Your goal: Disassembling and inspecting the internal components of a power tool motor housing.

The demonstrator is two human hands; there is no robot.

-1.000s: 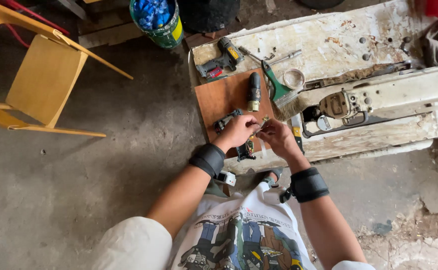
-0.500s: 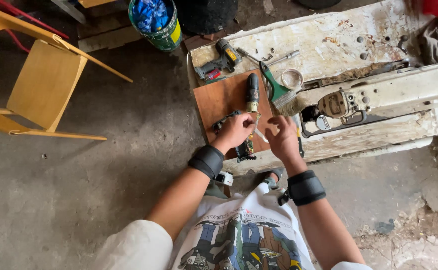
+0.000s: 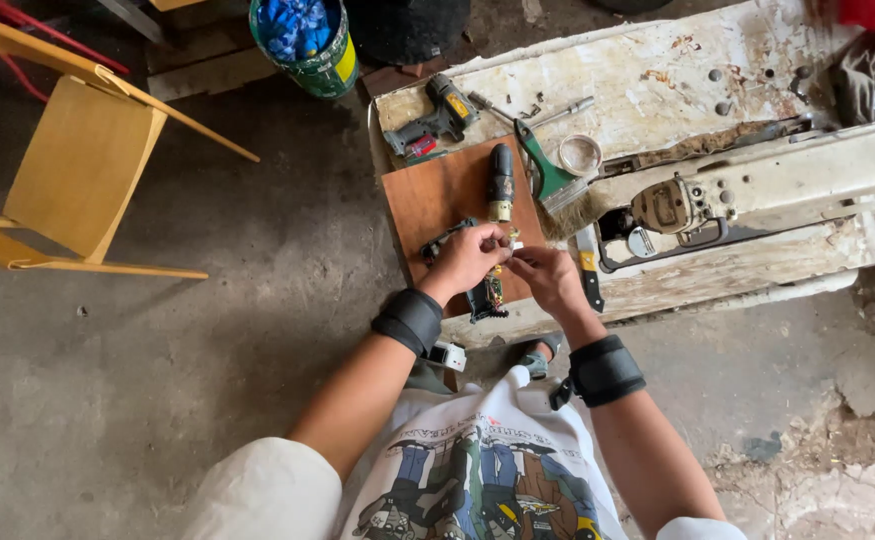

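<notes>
My left hand (image 3: 465, 258) and my right hand (image 3: 545, 276) meet over a brown wooden board (image 3: 432, 200). Between their fingertips they pinch a small part with wires (image 3: 504, 250); it is too small to tell more. A dark piece with a circuit board (image 3: 484, 296) hangs just below the hands. A black cylindrical motor part with a brass tip (image 3: 500, 182) lies on the board just beyond the fingers. Both wrists wear black bands.
A worn white panel (image 3: 677, 70) carries a grey cordless drill (image 3: 432, 120), a green-handled brush (image 3: 549, 178), a tape ring (image 3: 579, 154), a yellow utility knife (image 3: 587, 270) and a metal latch assembly (image 3: 669, 208). A wooden chair (image 3: 67, 160) stands left, a green bucket (image 3: 307, 40) behind.
My hands have come closer together and lifted slightly off the board with the small part. The view has shifted a little.
</notes>
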